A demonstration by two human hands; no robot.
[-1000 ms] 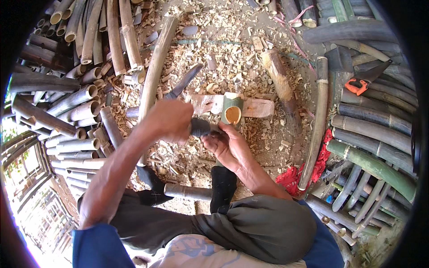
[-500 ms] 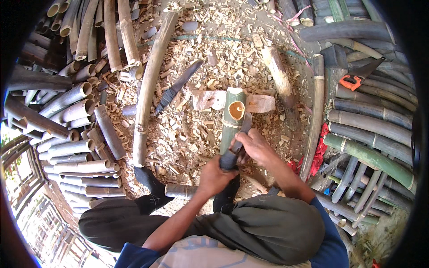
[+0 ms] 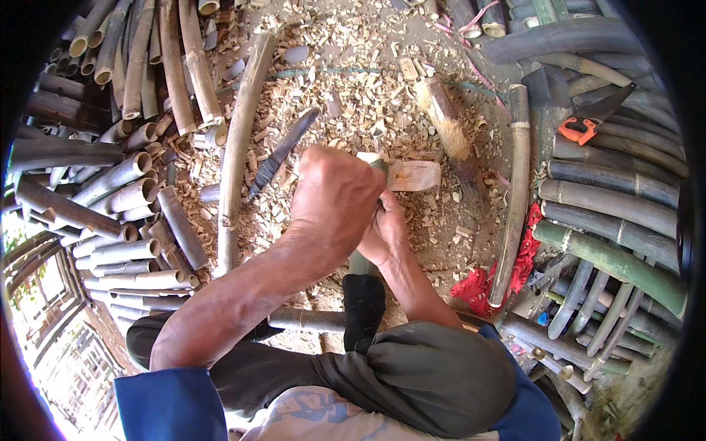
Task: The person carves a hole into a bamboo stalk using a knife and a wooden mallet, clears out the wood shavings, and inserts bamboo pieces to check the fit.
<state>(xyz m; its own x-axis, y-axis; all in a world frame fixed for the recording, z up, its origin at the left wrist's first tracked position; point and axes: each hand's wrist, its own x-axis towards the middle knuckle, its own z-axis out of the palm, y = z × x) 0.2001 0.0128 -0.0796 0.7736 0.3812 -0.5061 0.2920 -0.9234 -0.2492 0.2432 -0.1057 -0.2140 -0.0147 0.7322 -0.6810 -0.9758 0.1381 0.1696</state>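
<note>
My left hand (image 3: 323,187) is raised in a closed fist over the upper part of a green bamboo piece (image 3: 360,264). The dark-handled knife that it gripped half a second ago is hidden behind it. My right hand (image 3: 387,228) sits just below, against the fist, fingers curled over the bamboo; what they grip is hidden. The bamboo's lower part shows between my arms, near my black-socked foot (image 3: 364,309). Its far end rests by a flat wooden block (image 3: 415,176). The cut opening in its side is covered by my hands.
Wood chips (image 3: 338,81) cover the ground. A second knife with a wrapped handle (image 3: 283,154) lies left of my hands, beside a long bamboo pole (image 3: 239,162). Stacked bamboo lines both sides. An orange-handled saw (image 3: 581,130) lies on the right stack, with red cloth (image 3: 478,288) nearer me.
My left hand has moved up and forward, from the bamboo's lower part to over its opening. The right hand has shifted slightly left. The knife, visible before, is now out of sight.
</note>
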